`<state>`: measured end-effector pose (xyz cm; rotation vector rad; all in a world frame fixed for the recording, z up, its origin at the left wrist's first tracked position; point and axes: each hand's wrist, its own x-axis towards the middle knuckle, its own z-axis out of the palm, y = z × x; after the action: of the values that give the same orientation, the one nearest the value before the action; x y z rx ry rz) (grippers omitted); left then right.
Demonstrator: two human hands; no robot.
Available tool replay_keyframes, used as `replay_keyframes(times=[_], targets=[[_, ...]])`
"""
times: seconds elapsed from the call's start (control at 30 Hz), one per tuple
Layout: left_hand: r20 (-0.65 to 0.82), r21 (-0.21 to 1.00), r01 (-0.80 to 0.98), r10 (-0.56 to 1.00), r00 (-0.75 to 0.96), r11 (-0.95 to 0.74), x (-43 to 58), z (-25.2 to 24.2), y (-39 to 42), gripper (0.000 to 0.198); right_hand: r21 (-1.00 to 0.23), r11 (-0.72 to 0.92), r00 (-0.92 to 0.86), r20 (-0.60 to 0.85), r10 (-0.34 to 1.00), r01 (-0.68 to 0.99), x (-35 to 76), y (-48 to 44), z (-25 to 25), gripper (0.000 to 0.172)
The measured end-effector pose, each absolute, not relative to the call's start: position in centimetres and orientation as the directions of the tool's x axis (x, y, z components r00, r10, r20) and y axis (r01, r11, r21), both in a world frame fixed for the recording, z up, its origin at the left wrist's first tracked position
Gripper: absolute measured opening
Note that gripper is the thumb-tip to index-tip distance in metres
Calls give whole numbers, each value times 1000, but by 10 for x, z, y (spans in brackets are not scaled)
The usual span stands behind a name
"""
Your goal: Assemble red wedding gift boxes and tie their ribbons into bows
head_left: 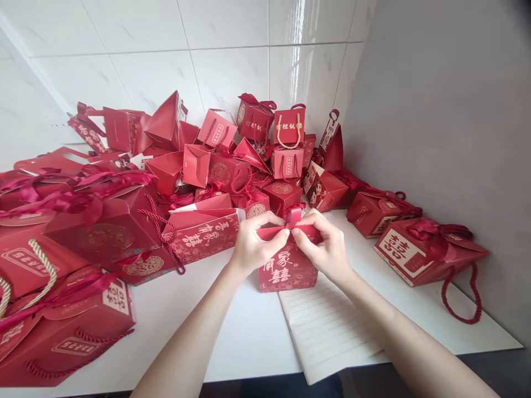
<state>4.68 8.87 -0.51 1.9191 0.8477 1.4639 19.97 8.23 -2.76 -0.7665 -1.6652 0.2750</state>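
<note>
A small red gift box (290, 276) with white Chinese lettering stands upright in front of me, its lower right part over a lined notebook. From its top edge rises a dark red ribbon loop (293, 214). My left hand (262, 243) is closed in a pinch at the ribbon's base, thumb in front of the box top. On the other side my right hand (322, 243) pinches the same spot, thumb tip close to the left one. Behind the box's upper edge, parts of the fingers are hidden.
An open lined notebook (327, 326) lies on the white table (240, 337), near its front edge. Many red gift boxes (103, 232) with ribbons and rope handles crowd the left and back. Several more, including a box with a rope loop (427, 249), line the grey wall (435, 110) at right.
</note>
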Motion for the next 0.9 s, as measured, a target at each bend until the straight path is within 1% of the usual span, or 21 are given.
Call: replay_keyframes(times=[0.1,0.2,0.37,0.47,0.57,0.7,0.9], targets=[[631,739,169,758,167,-652,47,-4,87,10,-566,753,-59,785,617,336,200,83,-28,12],[624,744,183,766,157,-643,47,-4,87,11,-569,747,-57,782,621,344,200,83,-29,13],[640,737,120,743,194,-666,46,-5,88,9,-529,777,-71,810,582,342,202,82,-32,18],[646,728,111,732,215,-676,44,-6,89,7,-514,791,-95,816,570,333,202,81,-31,12],[634,733,131,740,226,-668,44,-7,89,9,-529,779,-90,806,586,336,201,81,-29,8],[630,732,176,752,195,-659,45,-7,89,5,-544,762,-77,794,603,352,200,81,-29,10],[621,741,162,756,206,-652,46,-3,88,8,-561,749,-82,779,622,353,202,81,-31,12]])
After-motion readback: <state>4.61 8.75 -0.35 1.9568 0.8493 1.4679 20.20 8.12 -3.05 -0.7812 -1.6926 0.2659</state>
